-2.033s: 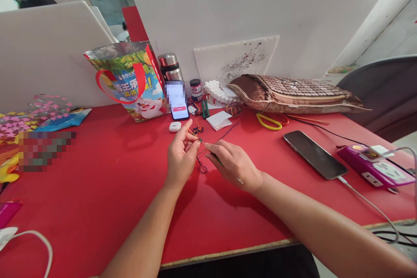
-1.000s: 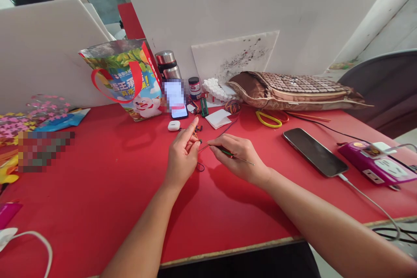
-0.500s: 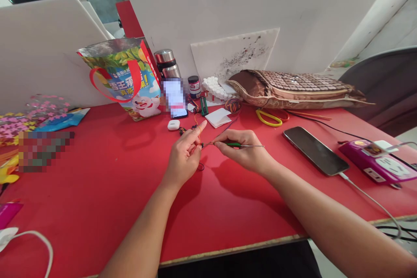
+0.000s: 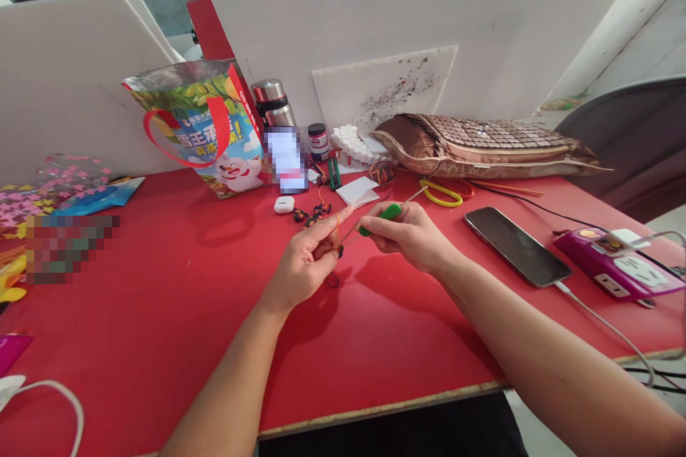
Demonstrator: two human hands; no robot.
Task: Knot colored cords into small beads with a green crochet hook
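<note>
My left hand (image 4: pixel 300 264) pinches a small dark piece of crochet work (image 4: pixel 340 251) between thumb and fingers. Its index finger is stretched out, with an orange strand of yarn (image 4: pixel 338 225) running over it. A thin dark loop hangs below that hand. In my right hand (image 4: pixel 410 235) is a green-handled crochet hook (image 4: pixel 382 219), gripped between thumb and fingers. One metal end points at the crochet work, the other up and to the right. Whether the tip is inside a stitch I cannot tell. A dark, multicoloured knotted length (image 4: pixel 317 213) lies just beyond my left hand.
Behind my hands are a multicoloured yarn ball (image 4: pixel 382 172), folded white paper (image 4: pixel 358 191), a white earbud case (image 4: pixel 284 205) and a lit phone (image 4: pixel 289 161). Yellow-handled scissors (image 4: pixel 442 194), a dark phone (image 4: pixel 517 246) and a purple power strip (image 4: pixel 622 268) lie rightward. A bag (image 4: pixel 206 136) stands back left.
My right hand has turned the crochet hook, so its rear end now points upward and more of the green handle shows. My left hand has shifted slightly right with the crochet work.
</note>
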